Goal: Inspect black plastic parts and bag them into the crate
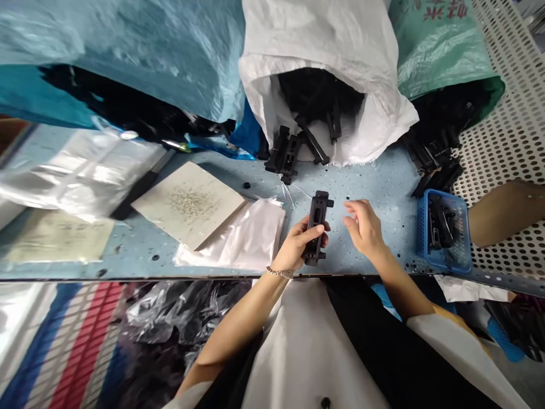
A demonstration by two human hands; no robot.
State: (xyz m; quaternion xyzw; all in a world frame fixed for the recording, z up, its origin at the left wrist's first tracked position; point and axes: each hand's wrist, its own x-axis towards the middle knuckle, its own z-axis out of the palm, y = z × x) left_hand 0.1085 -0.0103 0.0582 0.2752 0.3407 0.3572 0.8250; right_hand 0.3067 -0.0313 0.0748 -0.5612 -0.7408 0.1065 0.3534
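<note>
Pale blue table point(392, 176), dark specks. Far, left to right: blue bag point(149, 34), white sack point(323, 34), green sack point(438, 57); black parts point(283, 156) at white sack's mouth. Left: clear pack point(110, 165), paper point(59, 238), board point(225, 204) overlapping sleeves point(255, 236). Near right: basket point(451, 266).

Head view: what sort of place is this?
Probably a small-parts workshop or factory: a white sack with black parts at its mouth, a blue basket holding more, and the left hand holding one black piece.
</note>
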